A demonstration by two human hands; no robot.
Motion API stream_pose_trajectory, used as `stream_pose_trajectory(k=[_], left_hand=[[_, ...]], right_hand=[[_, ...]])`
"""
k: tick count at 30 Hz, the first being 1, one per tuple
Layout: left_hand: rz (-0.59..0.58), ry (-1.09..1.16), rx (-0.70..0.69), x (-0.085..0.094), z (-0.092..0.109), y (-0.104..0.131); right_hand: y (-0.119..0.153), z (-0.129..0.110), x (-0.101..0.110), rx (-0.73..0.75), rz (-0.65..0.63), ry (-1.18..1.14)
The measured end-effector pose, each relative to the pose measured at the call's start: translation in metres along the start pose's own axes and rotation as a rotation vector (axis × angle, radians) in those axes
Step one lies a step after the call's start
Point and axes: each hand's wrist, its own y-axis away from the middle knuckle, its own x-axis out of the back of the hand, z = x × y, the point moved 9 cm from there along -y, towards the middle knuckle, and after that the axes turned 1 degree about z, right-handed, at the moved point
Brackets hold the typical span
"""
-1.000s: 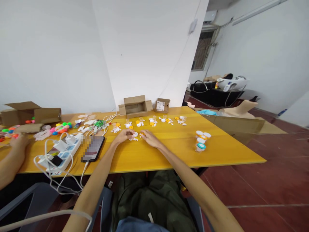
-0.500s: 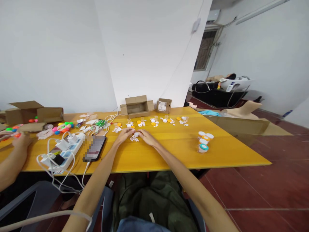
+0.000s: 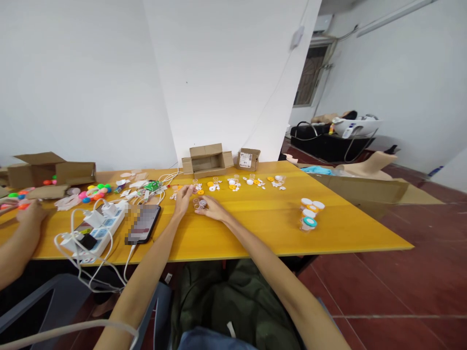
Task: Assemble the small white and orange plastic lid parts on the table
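Note:
My left hand (image 3: 184,201) reaches over the table, its fingertips drawn together beside a small pile of white pieces (image 3: 197,187). What they pinch, if anything, is too small to make out. My right hand (image 3: 212,209) curls round a cluster of white plastic pieces (image 3: 202,204), partly hidden by its fingers. Just left of these stands a small clear cup (image 3: 196,201), close to the right fingertips. Behind both hands lie several groups of white pieces, clear cups and orange lids (image 3: 210,184).
Lidded jars (image 3: 309,222) stand to the right. A phone (image 3: 146,223) and a power strip (image 3: 105,228) with cables lie left. Open cardboard boxes (image 3: 207,165) stand along the wall. Another person's hand (image 3: 31,214) works among coloured balls (image 3: 97,194) at far left.
My left hand has moved away from the right, forward to the small pile. My right hand has shifted left over the white pieces. A clear cup now shows beside it.

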Motion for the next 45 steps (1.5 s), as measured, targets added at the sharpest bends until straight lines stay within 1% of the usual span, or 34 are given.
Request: stream_pose_trajectory(k=[8,14,19,22,25,28,30,34,38,41,43,45], left_hand=[[0.103,-0.046,-0.076,0.011,0.016,0.003],[0.194,-0.031,-0.120,0.023,0.027,0.005],[0.304,-0.028,-0.180,0.037,0.043,0.009],[0.336,-0.036,-0.214,0.041,0.050,0.012],[0.326,-0.035,-0.221,0.040,0.051,0.013],[0.300,-0.036,-0.212,0.036,0.050,0.013],[0.276,-0.028,-0.225,0.033,0.051,0.013],[0.208,-0.007,-0.300,0.025,0.058,0.015],[0.162,-0.007,-0.351,0.018,0.062,0.017],[0.118,-0.024,-0.366,0.010,0.063,0.021],[0.082,-0.032,-0.378,0.002,0.064,0.024],[0.022,-0.042,-0.388,-0.010,0.063,0.029]], right_hand=[[-0.011,-0.023,-0.022,0.073,-0.050,0.022],[-0.015,-0.034,-0.035,0.089,-0.047,0.061],[-0.021,-0.043,-0.045,0.101,-0.067,0.091],[-0.026,-0.050,-0.055,0.121,-0.087,0.122],[-0.032,-0.056,-0.064,0.131,-0.111,0.144],[-0.034,-0.057,-0.067,0.152,-0.125,0.112],[-0.035,-0.057,-0.065,0.187,-0.118,0.049],[-0.034,-0.058,-0.060,0.264,-0.095,-0.088],[-0.028,-0.058,-0.052,0.297,-0.043,-0.199],[-0.019,-0.050,-0.045,0.270,-0.028,-0.284],[-0.012,-0.037,-0.036,0.222,-0.001,-0.355],[-0.004,-0.022,-0.023,0.177,0.043,-0.416]])
